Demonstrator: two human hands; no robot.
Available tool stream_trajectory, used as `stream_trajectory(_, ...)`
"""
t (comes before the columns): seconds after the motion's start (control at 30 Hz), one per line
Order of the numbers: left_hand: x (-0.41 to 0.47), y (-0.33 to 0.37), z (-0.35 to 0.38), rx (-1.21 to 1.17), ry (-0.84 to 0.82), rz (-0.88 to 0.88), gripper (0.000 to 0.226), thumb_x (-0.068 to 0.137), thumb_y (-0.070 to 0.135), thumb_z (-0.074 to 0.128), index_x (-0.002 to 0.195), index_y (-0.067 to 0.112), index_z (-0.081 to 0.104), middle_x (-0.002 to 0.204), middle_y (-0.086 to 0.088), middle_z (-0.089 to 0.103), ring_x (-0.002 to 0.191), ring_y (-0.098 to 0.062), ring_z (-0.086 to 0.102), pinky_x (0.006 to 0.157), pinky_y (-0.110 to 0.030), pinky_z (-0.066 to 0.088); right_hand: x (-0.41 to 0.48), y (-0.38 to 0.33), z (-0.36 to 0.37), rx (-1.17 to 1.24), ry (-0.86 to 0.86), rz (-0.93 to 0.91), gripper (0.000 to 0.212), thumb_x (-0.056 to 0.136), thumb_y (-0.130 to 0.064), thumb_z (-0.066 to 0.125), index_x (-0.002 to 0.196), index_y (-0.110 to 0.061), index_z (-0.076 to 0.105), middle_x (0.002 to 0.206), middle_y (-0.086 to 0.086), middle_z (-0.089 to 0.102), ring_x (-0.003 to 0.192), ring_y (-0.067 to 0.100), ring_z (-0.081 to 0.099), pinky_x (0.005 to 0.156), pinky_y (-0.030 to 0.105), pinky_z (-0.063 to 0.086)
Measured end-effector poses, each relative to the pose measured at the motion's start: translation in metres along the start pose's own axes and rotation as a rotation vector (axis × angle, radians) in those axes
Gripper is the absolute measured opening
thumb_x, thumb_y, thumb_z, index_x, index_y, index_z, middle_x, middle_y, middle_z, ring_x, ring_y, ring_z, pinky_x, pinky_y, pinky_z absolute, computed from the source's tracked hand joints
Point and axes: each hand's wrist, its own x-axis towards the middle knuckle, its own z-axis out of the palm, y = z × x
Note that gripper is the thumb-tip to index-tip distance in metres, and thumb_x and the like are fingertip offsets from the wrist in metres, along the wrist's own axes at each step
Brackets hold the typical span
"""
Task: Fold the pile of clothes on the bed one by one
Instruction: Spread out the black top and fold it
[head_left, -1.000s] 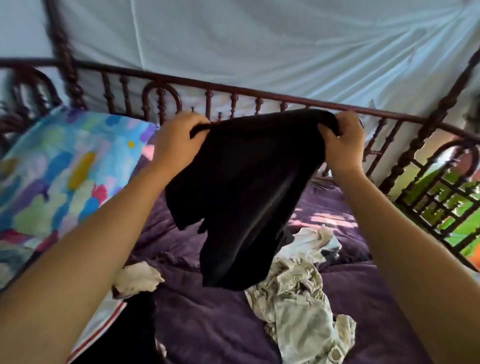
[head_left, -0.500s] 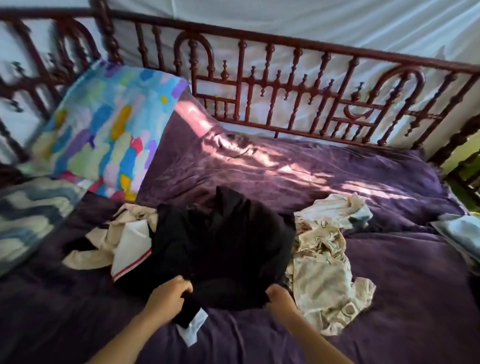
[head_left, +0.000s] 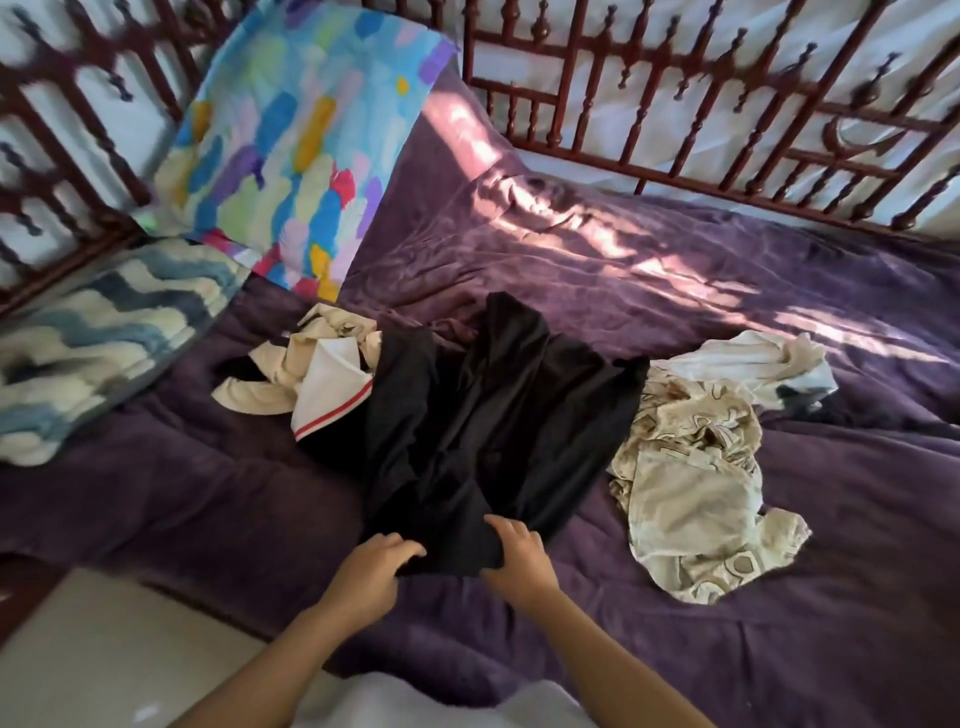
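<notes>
A black garment (head_left: 493, 426) lies spread and wrinkled on the purple bed cover (head_left: 779, 291). My left hand (head_left: 371, 574) and my right hand (head_left: 517, 558) pinch its near edge, close together, fingers curled on the cloth. Left of it lies a cream and white garment with a red stripe (head_left: 317, 379), partly under the black one. To the right sits a crumpled cream patterned garment (head_left: 691, 483), and behind that a white one (head_left: 753, 364).
A colourful pillow (head_left: 291, 135) leans at the back left, with a blue and white wavy pillow (head_left: 98, 332) below it. A dark red wooden bed rail (head_left: 675, 104) runs along the back and left. Pale floor (head_left: 104, 649) shows at bottom left.
The black garment, held up in the air a second ago, now lies on the bed. My hands have come closer together along its near edge, and the view has pulled back.
</notes>
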Motion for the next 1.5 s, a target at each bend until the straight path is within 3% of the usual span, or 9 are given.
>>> stream_trajectory(0.3,-0.033,0.005,-0.002,-0.014,0.106,0.346,0.059,0.056,-0.011,0.045,0.098,0.023,0.067,0.085,0.014,0.065,0.077,-0.002,0.045,0.064,-0.015,0.041,0.005,-0.025,-0.003,-0.565,-0.003,-0.203,0.048,0.091,-0.015,0.05,0.138,-0.025,0.04,0.158,0.008,0.001,0.145,0.03,-0.004,0.115,0.046,0.011)
stream_trajectory(0.43,-0.031,0.008,-0.002,-0.02,-0.003,0.229,0.054,0.079,-0.009,0.039,0.12,0.019,0.062,0.115,0.007,0.061,0.103,-0.007,0.049,0.088,-0.021,0.042,-0.008,-0.009,-0.008,-0.687,0.045,-0.293,0.038,0.084,-0.025,0.062,0.122,-0.017,0.058,0.152,0.008,0.027,0.144,0.029,0.012,0.114,0.051,0.014)
stream_trajectory(0.53,-0.023,0.005,0.002,0.015,-0.096,0.077,0.05,0.087,-0.003,0.04,0.129,0.021,0.052,0.124,0.005,0.052,0.116,-0.01,0.045,0.094,-0.021,0.038,-0.023,0.017,-0.003,-0.707,0.111,-0.38,0.04,0.035,-0.031,0.088,0.07,-0.025,0.07,0.087,-0.005,0.07,0.096,0.021,0.067,0.092,0.039,0.046)
stream_trajectory(0.63,-0.02,-0.001,0.01,0.107,-0.069,0.029,0.052,0.088,0.003,0.044,0.136,0.021,0.045,0.131,0.002,0.046,0.122,-0.015,0.04,0.097,-0.024,0.038,-0.045,0.045,0.015,-0.551,0.104,-0.361,0.048,0.023,-0.021,0.084,0.062,-0.026,0.055,0.054,-0.011,0.054,0.051,0.01,0.056,0.062,0.02,0.036)
stream_trajectory(0.77,-0.01,-0.014,0.007,0.228,-0.028,-0.001,0.062,0.087,0.006,0.051,0.144,0.019,0.033,0.147,-0.008,0.03,0.135,-0.025,0.029,0.102,-0.033,0.036,-0.074,0.052,0.026,-0.37,0.146,-0.271,0.078,0.017,-0.013,0.081,0.073,-0.027,0.029,0.056,-0.012,0.049,0.048,0.008,0.049,0.038,0.019,0.03)
stream_trajectory(1.03,0.041,-0.026,-0.003,0.628,-0.187,0.037,0.08,0.091,0.018,0.052,0.15,0.026,-0.001,0.156,-0.012,0.002,0.141,-0.03,0.009,0.11,-0.038,0.023,-0.088,0.036,-0.002,0.074,0.263,0.078,0.063,0.069,0.011,0.052,0.112,-0.034,0.05,0.092,-0.011,0.051,0.096,0.022,0.057,0.075,0.026,0.038)
stream_trajectory(1.23,0.057,-0.019,-0.001,0.537,0.019,0.193,0.04,0.066,0.023,0.082,0.101,0.014,0.068,0.137,-0.021,0.046,0.131,-0.039,0.038,0.097,-0.054,0.04,-0.11,0.047,-0.023,0.169,0.348,0.181,0.075,0.071,0.014,0.053,0.114,-0.047,0.055,0.099,0.001,0.061,0.097,0.024,0.059,0.095,0.037,0.044)
stream_trajectory(1.33,0.069,-0.02,-0.017,0.443,0.136,0.385,0.047,0.024,0.015,0.096,0.06,0.009,0.067,0.105,-0.022,0.066,0.104,-0.042,0.059,0.067,-0.052,0.053,-0.12,0.05,-0.04,0.076,0.443,0.204,0.065,0.071,0.013,0.052,0.126,-0.022,0.057,0.112,0.002,0.065,0.11,0.024,0.058,0.098,0.041,0.04)
stream_trajectory(1.5,0.087,-0.006,-0.073,0.185,0.318,0.644,0.035,0.036,0.006,0.094,0.06,0.007,0.067,0.093,-0.009,0.071,0.103,-0.018,0.044,0.069,-0.041,0.054,-0.121,0.05,-0.094,0.052,0.564,0.28,0.058,0.072,0.016,0.051,0.123,-0.011,0.06,0.112,0.008,0.065,0.108,0.03,0.058,0.096,0.036,0.04)
